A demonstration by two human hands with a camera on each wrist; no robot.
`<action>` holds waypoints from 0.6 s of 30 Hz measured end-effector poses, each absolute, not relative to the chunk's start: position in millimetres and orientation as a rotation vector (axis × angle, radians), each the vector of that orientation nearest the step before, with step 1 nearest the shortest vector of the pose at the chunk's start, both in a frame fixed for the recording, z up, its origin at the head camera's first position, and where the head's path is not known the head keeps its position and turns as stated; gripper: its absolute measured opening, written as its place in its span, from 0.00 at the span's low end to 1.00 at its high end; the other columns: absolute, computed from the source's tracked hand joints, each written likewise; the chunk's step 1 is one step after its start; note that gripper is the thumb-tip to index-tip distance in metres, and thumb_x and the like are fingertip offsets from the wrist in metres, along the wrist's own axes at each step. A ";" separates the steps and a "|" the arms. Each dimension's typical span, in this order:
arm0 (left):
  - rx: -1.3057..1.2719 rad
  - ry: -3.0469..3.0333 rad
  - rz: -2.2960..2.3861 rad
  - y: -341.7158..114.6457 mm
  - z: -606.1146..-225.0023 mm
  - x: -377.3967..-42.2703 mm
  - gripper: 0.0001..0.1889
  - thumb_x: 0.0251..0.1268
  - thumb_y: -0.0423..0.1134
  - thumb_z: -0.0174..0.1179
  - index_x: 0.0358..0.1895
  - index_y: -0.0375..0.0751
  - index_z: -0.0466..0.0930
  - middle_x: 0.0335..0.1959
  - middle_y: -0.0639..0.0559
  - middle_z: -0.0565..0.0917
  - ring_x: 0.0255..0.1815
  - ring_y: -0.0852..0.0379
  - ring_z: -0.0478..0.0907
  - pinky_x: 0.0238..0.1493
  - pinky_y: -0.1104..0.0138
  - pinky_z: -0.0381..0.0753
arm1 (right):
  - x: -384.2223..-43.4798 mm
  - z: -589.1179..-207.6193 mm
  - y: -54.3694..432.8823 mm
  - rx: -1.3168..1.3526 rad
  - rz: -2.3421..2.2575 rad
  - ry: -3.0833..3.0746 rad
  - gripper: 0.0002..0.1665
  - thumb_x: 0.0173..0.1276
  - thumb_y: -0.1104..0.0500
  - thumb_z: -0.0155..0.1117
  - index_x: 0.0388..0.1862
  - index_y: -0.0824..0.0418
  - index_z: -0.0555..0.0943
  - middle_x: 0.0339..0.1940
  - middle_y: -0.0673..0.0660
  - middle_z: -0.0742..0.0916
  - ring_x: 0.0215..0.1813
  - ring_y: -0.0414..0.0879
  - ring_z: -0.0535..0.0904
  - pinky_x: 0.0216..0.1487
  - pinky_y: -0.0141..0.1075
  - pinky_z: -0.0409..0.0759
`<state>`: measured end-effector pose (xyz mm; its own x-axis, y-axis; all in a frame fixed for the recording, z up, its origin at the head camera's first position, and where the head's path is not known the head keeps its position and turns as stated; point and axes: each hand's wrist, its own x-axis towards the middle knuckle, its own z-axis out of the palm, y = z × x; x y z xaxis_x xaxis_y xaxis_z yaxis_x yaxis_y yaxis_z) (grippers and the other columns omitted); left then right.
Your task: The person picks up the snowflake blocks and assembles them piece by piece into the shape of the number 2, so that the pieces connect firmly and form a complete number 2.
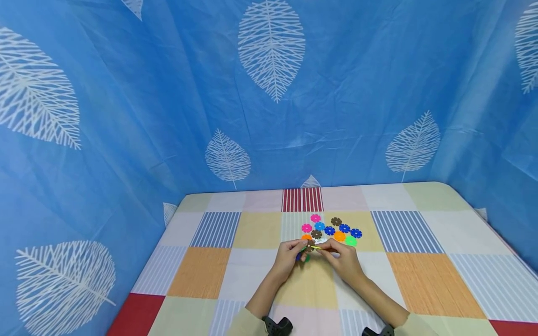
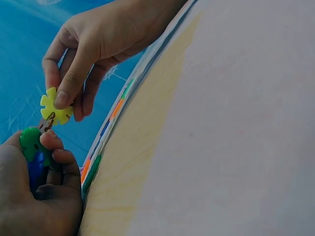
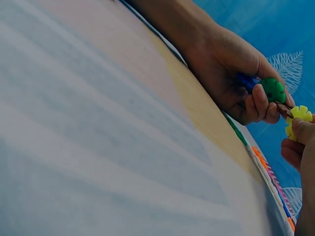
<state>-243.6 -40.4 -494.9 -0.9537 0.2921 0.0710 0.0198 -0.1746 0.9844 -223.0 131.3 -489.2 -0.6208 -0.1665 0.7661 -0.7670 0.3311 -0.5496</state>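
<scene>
My left hand (image 1: 287,257) grips a small joined chain of notched plastic discs. In the left wrist view the chain shows a blue disc (image 2: 36,172), a green disc (image 2: 30,139) and a brown disc (image 2: 46,124). Between thumb and fingers, my right hand (image 1: 345,262) pinches a yellow notched disc (image 2: 55,108). The yellow disc's edge meets the brown one; how deep their slots are engaged I cannot tell. Both hands are raised a little over the table, and the left fingers hide part of the blue disc.
Just beyond the hands lie several loose discs, including a pink disc (image 1: 315,218), a dark blue disc (image 1: 356,233), an orange disc (image 1: 339,236) and a light green disc (image 1: 350,241). A patchwork cloth (image 1: 252,270) covers the table. A blue leaf-patterned curtain (image 1: 336,116) hangs behind.
</scene>
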 end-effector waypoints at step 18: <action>0.252 1.789 2.360 -38.4 -493.4 -243.3 0.15 0.67 0.31 0.50 0.46 0.18 0.75 0.23 0.53 0.78 0.16 0.66 0.69 0.20 0.77 0.71 | -227.7 -496.4 132.3 0.781 1.297 -2.005 0.14 0.46 0.79 0.69 0.33 0.68 0.82 0.28 0.60 0.86 0.29 0.52 0.84 0.34 0.31 0.82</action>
